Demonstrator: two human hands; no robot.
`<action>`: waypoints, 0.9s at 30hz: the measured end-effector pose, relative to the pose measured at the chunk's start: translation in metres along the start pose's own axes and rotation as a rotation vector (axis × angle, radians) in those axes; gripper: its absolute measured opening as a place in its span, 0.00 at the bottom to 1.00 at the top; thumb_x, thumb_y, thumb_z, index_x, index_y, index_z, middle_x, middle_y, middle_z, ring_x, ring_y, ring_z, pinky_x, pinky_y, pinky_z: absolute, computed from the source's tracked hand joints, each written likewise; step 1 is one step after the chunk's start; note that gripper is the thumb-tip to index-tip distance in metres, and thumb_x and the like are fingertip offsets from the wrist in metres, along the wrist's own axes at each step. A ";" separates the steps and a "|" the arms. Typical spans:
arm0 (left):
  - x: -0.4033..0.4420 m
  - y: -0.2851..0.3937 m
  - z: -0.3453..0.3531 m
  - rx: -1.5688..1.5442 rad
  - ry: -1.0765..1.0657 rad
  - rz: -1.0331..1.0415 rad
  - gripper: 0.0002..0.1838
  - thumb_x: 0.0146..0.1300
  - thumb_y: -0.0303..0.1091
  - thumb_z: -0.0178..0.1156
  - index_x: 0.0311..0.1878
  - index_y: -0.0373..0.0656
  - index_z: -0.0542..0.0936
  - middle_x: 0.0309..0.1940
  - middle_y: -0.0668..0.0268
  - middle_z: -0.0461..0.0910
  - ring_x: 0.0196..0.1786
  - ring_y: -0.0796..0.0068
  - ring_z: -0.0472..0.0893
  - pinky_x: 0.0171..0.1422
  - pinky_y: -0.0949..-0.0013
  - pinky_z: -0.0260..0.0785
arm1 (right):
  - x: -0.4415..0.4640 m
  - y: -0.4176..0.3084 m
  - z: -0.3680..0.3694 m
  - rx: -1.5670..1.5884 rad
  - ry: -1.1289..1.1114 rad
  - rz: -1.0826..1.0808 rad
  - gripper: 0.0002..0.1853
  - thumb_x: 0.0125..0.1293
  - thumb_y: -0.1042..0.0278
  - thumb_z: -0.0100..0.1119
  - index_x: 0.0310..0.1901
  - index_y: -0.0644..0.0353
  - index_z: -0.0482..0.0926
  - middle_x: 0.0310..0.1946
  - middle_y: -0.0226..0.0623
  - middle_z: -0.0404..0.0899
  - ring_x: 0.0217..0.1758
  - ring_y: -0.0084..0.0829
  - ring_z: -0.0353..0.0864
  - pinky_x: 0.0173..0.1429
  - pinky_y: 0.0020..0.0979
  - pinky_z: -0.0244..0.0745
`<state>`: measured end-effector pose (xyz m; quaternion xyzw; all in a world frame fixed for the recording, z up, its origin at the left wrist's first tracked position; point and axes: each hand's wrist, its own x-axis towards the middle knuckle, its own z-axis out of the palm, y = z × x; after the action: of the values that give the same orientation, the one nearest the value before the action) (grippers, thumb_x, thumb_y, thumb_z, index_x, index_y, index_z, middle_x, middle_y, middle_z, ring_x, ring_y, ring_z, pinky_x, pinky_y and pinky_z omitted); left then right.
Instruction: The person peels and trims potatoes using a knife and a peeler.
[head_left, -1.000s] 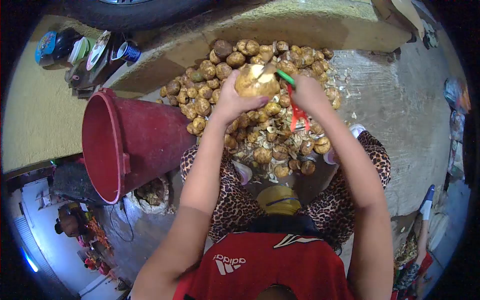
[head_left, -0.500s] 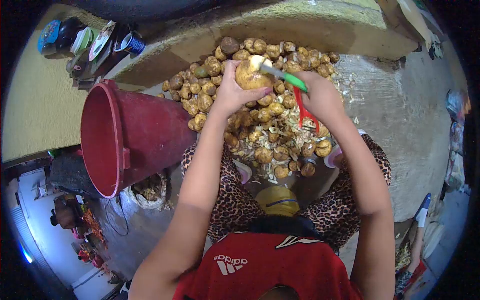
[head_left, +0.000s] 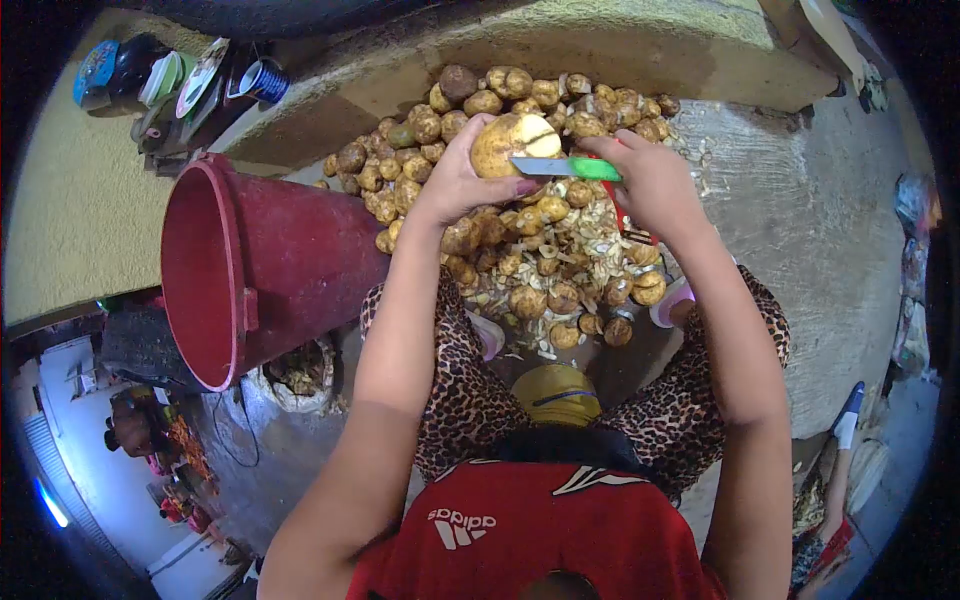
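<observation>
In the head view my left hand (head_left: 455, 185) is closed around a large potato (head_left: 497, 142) with brown-yellow skin. A pale cut patch shows on its upper right side. My right hand (head_left: 652, 187) grips a knife (head_left: 594, 168) by its green handle, the blade pointing left across the potato's lower right; whether the edge touches it I cannot tell. A red peeler (head_left: 621, 212) is also in that hand, hanging below the knife. Beneath both hands lies a pile of potatoes (head_left: 405, 165), with pale peelings (head_left: 590, 240) scattered among them.
A large red bucket (head_left: 310, 265) lies tipped to the left, its mouth facing left. A low ledge (head_left: 640, 60) runs behind the pile. Between my legs is a yellow container (head_left: 556, 392). At the lower right shows another person's arm (head_left: 836, 485).
The knife blade has moved from the potato's top down to its lower right and now points left. The pale cut patch looks larger. The peeler has swung slightly right.
</observation>
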<state>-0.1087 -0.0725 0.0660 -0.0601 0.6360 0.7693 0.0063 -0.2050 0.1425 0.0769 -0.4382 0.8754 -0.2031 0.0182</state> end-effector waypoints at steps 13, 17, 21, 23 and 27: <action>-0.004 0.003 0.000 0.213 -0.039 0.102 0.36 0.36 0.28 0.72 0.51 0.41 0.65 0.41 0.70 0.72 0.47 0.80 0.72 0.52 0.73 0.67 | 0.005 0.007 0.017 0.058 -0.102 0.023 0.20 0.48 0.77 0.58 0.46 0.52 0.75 0.38 0.38 0.76 0.41 0.42 0.77 0.45 0.37 0.73; -0.007 0.003 -0.005 0.184 -0.101 0.031 0.36 0.34 0.29 0.73 0.50 0.40 0.66 0.42 0.69 0.72 0.47 0.80 0.72 0.53 0.73 0.66 | 0.005 0.008 0.019 0.053 -0.087 -0.023 0.19 0.49 0.76 0.56 0.45 0.53 0.76 0.36 0.39 0.76 0.39 0.41 0.77 0.43 0.38 0.74; -0.010 0.005 0.002 0.210 -0.042 0.036 0.36 0.35 0.27 0.73 0.51 0.39 0.66 0.43 0.69 0.72 0.47 0.80 0.72 0.54 0.73 0.66 | 0.003 0.005 0.033 0.044 0.013 0.013 0.16 0.52 0.75 0.52 0.44 0.53 0.77 0.32 0.41 0.76 0.35 0.42 0.79 0.39 0.40 0.74; -0.009 0.004 0.002 0.246 -0.017 0.054 0.36 0.35 0.27 0.73 0.51 0.39 0.66 0.43 0.68 0.73 0.47 0.80 0.72 0.54 0.72 0.66 | 0.003 0.005 0.036 0.044 0.027 0.031 0.16 0.52 0.76 0.52 0.43 0.54 0.77 0.32 0.41 0.76 0.35 0.42 0.79 0.39 0.40 0.74; -0.010 0.001 -0.003 0.122 -0.045 0.016 0.35 0.36 0.27 0.73 0.50 0.39 0.66 0.42 0.68 0.73 0.46 0.80 0.73 0.53 0.72 0.67 | 0.005 0.009 0.041 0.075 0.060 -0.011 0.15 0.52 0.76 0.52 0.42 0.54 0.77 0.31 0.41 0.76 0.35 0.43 0.79 0.39 0.40 0.74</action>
<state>-0.0982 -0.0749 0.0676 -0.0372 0.6817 0.7304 0.0180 -0.2067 0.1294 0.0363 -0.4359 0.8649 -0.2490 0.0072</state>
